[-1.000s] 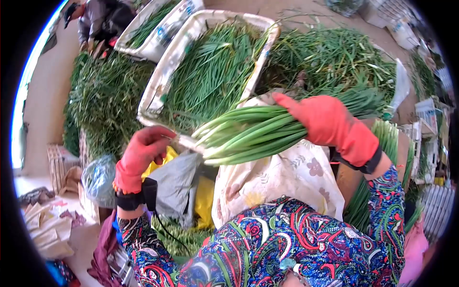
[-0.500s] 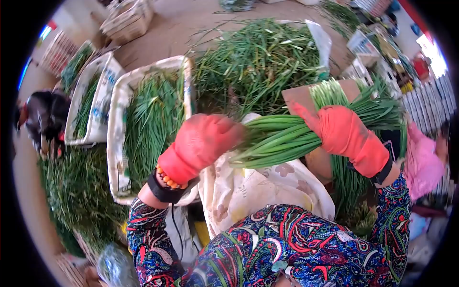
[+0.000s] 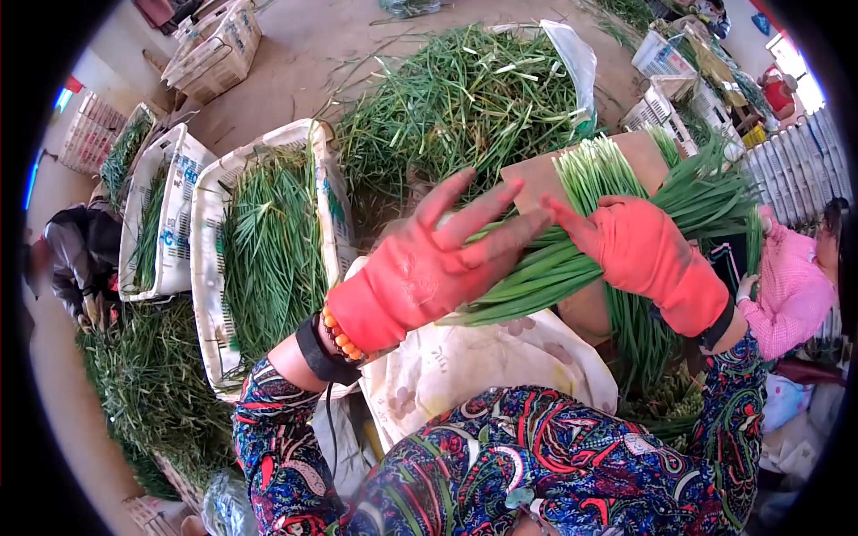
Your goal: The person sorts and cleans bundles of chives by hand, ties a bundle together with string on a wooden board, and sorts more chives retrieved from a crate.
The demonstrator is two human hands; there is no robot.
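Observation:
My right hand [image 3: 657,263], in a red rubber glove, grips a bunch of green garlic chives [image 3: 536,284] across its middle. The leaves reach left over my lap and also stick out to the right of the fist. My left hand [image 3: 424,268], gloved alike, is open with spread fingers over the left part of the bunch and hides some of it. Whether its fingertips touch the leaves I cannot tell. Behind the bunch, more chives with pale stem ends [image 3: 601,170] lie on a brown cardboard piece [image 3: 527,186]. A floral cloth [image 3: 487,362] covers my lap.
A white crate [image 3: 207,295] of chives stands at my left, with another white crate [image 3: 183,214] beyond it. Ahead lies a big heap of loose leaves [image 3: 456,107]. One co-worker [image 3: 76,250] is at far left, another in pink [image 3: 791,286] at right.
My left hand has turned from a closed, blurred shape at the bunch's left end to spread fingers, further right over it. My right hand keeps its hold. The view has shifted slightly.

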